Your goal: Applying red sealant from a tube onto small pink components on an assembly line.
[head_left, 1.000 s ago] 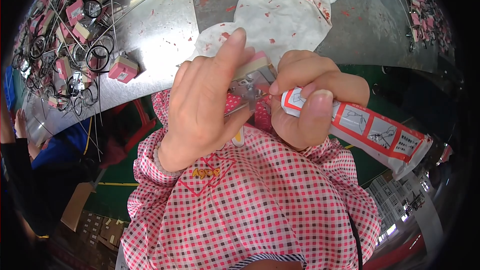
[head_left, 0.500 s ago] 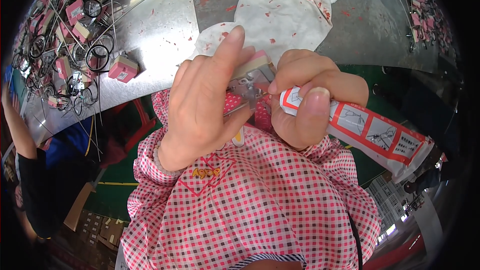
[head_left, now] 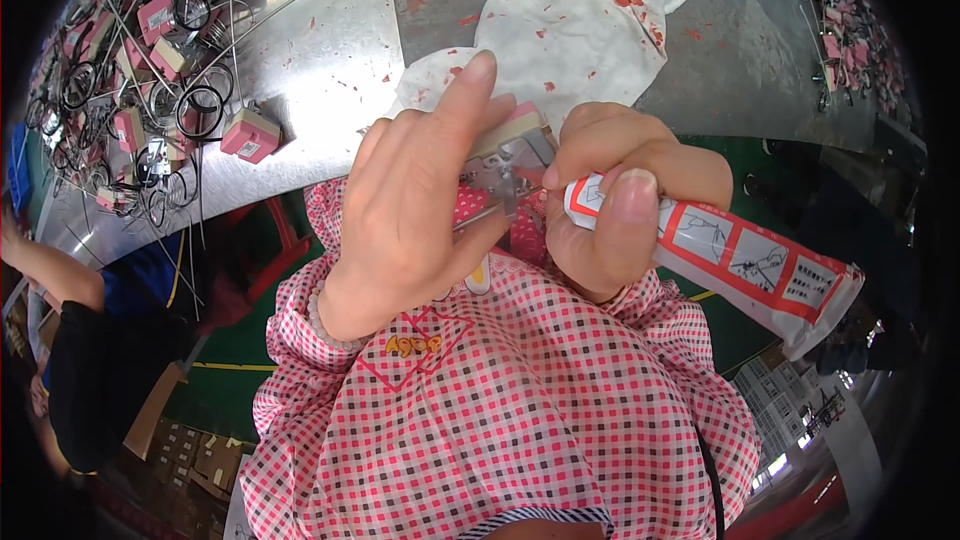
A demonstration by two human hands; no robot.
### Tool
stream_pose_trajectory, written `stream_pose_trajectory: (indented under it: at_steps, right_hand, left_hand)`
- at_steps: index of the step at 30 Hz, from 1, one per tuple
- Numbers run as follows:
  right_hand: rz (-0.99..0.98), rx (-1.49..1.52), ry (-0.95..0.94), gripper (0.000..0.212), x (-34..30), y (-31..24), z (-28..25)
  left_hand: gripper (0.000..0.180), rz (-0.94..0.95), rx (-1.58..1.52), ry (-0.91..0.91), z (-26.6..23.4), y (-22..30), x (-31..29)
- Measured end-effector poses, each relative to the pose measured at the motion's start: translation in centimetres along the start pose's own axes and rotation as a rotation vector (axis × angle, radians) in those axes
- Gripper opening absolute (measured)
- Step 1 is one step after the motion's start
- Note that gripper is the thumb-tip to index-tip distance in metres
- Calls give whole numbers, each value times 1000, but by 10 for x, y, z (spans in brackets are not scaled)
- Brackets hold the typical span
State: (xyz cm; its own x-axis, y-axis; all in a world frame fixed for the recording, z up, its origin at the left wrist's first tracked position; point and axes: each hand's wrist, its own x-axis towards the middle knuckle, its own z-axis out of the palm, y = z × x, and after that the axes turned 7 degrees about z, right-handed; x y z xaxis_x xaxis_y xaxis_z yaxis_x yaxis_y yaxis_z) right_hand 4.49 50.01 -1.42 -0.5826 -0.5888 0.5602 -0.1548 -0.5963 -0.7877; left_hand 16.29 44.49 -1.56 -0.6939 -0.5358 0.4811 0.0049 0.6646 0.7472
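Observation:
In my left hand [head_left: 405,210] is a small pink and cream block-shaped part with a metal plate [head_left: 508,162], held on its side before my chest. My fingers wrap behind it and the thumb lies along its lower edge, hiding much of it. A white tube with red-framed pictures [head_left: 755,258] is gripped in my right hand [head_left: 630,195], thumb pressed on its upper side. Its narrow end points left toward the metal plate, beside the part; my fingers hide the tip, so whether it touches cannot be seen.
Similar pink and cream parts with coiled dark wires [head_left: 150,70] are heaped on the metal table's left. One separate block [head_left: 250,135] lies near its edge. A white cloth with red smears [head_left: 570,30] lies ahead. Another heap [head_left: 850,40] sits far right. A co-worker's arm [head_left: 55,270] shows at left.
My hands hold nearly the same pose, with the tube still against the part's side. The co-worker's arm at left has lowered. The view has shifted slightly.

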Motion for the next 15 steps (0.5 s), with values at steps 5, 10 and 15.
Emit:
stream_pose_trajectory:
  at_steps: [5,10,15]
  right_hand:
    - [18,11,-19,16,0,-1,0]
    - [49,-23,-40,16,1,-3,-2]
    - [55,-36,-15,16,0,-3,-1]
  left_hand:
    - [87,17,6,15,0,-1,-1]
    - [87,18,3,13,1,-2,0]
    - [87,34,14,22,2,-3,0]
